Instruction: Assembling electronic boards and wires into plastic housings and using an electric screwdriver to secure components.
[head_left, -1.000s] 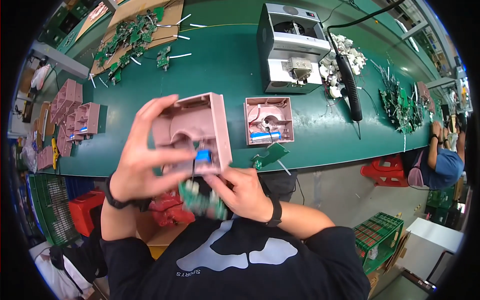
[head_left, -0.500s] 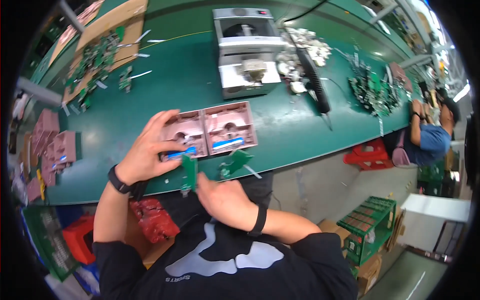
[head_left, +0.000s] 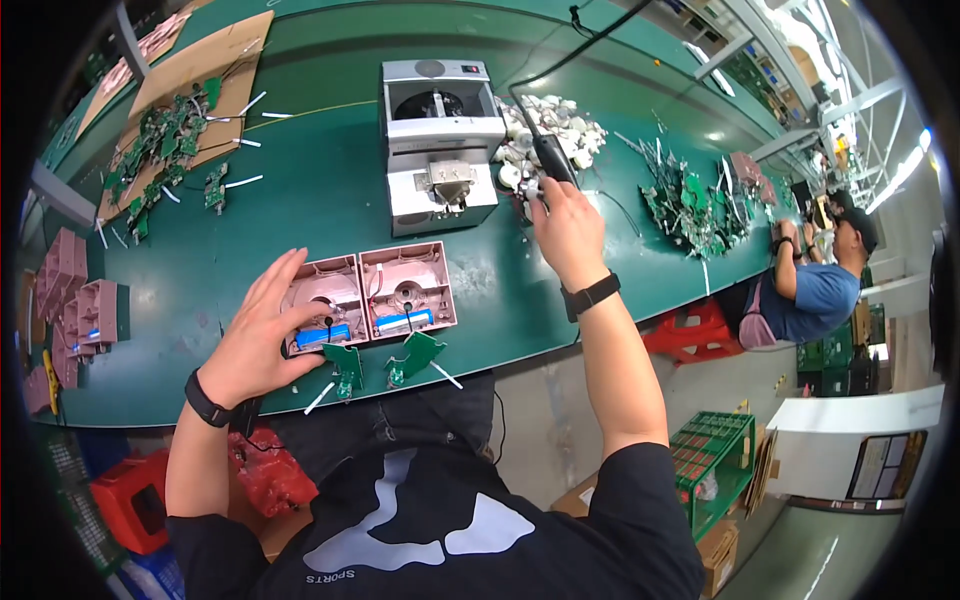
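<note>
Two pink plastic housings stand side by side near the table's front edge. My left hand (head_left: 252,335) grips the left housing (head_left: 336,276), its fingers along the left wall and the thumb over the inside. A blue battery cell (head_left: 324,336) lies in that housing, and another blue cell (head_left: 404,321) in the right housing (head_left: 432,268). In front of them are two green circuit boards, a left one (head_left: 345,362) and a right one (head_left: 420,352). Farther right, my right hand (head_left: 570,230) closes around a black corded electric screwdriver (head_left: 553,158); its lower end is hidden by the hand.
A grey-white screw feeder (head_left: 440,145) stands behind the housings. Beside it lies a heap of white parts (head_left: 575,130). Piles of circuit boards lie at the far left (head_left: 165,140) and right (head_left: 700,205). More pink housings (head_left: 95,315) sit at the left; a co-worker (head_left: 815,290) is at the right.
My right hand has left the left circuit board and reached far right to grasp the screwdriver. That board now rests lower, in front of the housing. My left hand stays at the left housing.
</note>
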